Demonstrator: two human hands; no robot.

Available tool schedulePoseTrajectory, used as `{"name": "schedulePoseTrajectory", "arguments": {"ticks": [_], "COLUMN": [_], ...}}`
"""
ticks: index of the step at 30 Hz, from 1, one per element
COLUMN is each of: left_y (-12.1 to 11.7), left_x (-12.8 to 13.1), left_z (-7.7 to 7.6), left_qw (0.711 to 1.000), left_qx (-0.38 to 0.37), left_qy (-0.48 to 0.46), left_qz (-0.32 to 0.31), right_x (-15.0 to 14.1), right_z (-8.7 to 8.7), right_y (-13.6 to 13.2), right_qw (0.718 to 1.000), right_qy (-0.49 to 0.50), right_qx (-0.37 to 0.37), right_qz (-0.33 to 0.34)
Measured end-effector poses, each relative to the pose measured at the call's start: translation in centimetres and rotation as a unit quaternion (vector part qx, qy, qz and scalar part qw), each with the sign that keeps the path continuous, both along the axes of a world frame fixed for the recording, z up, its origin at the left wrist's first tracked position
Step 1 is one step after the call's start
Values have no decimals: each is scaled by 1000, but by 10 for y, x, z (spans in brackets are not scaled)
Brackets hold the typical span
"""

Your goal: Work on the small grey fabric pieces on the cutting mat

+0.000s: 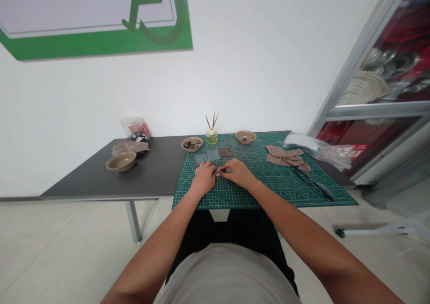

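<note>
Over the green cutting mat (pixel 208 198), my left hand (pixel 204 177) and my right hand (pixel 239 173) meet with fingers pinched together. Between their fingertips is a small pale grey piece (pixel 218 172); it is too small and too covered to name. Just beyond the hands lie flat squares: a brown one (pixel 225 152) and bluish-grey ones (pixel 212 154). Behind them stands a tan bowl (pixel 192 149) with dark and brownish small pieces in it. A second tan bowl (pixel 246 140), farther right, holds a few small dark bits.
A reed diffuser (pixel 212 136) stands near the wall. To the right are a crumpled brown cloth (pixel 285 157), black-handled glasses-like object (pixel 312 183) and clear plastic bag (pixel 322 149). On the dark table (pixel 157 174) at left sit another bowl (pixel 121 162), a cloth (pixel 129 146) and a plastic bag (pixel 136 128).
</note>
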State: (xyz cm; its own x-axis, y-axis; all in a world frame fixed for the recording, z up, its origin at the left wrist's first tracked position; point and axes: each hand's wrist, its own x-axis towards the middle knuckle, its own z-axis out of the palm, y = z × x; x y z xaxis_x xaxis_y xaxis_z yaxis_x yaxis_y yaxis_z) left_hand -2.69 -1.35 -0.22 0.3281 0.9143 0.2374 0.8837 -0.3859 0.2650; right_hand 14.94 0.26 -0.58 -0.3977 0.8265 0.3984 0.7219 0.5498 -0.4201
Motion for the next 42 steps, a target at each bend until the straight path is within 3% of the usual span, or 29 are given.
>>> {"name": "schedulePoseTrajectory", "arguments": {"ticks": [4, 9, 14, 18, 23, 30, 35, 40, 42], "left_y": [-2, -3, -6, -6, -6, -7, -7, -8, -8], "left_x": [1, 2, 3, 3, 2, 2, 2, 3, 3], "left_z": [1, 2, 3, 3, 2, 5, 5, 5, 5], "left_qw": [1000, 999, 999, 999, 999, 999, 999, 999, 999], "left_qx": [-1, -7, -2, 2, -1, -11, -12, -16, -15], "left_qy": [15, 29, 32, 30, 31, 31, 29, 31, 32], "left_qz": [6, 25, 24, 26, 26, 32, 29, 34, 33], "right_x": [0, -3, -2, -2, -3, -4, -3, -3, -2], "right_z": [0, -2, -4, -6, -6, -6, -7, -9, -10], "right_y": [1, 1, 3, 3, 5, 2, 2, 4, 3], "right_qw": [1000, 1000, 1000, 999, 999, 999, 999, 998, 998], "right_qy": [-1, -8, -6, -3, -3, 18, 1, -5, 6], "right_qx": [2, 10, 15, 22, 26, 30, 44, 49, 52], "right_qz": [-25, 9, -12, 29, -21, 32, -12, 48, 40]}}
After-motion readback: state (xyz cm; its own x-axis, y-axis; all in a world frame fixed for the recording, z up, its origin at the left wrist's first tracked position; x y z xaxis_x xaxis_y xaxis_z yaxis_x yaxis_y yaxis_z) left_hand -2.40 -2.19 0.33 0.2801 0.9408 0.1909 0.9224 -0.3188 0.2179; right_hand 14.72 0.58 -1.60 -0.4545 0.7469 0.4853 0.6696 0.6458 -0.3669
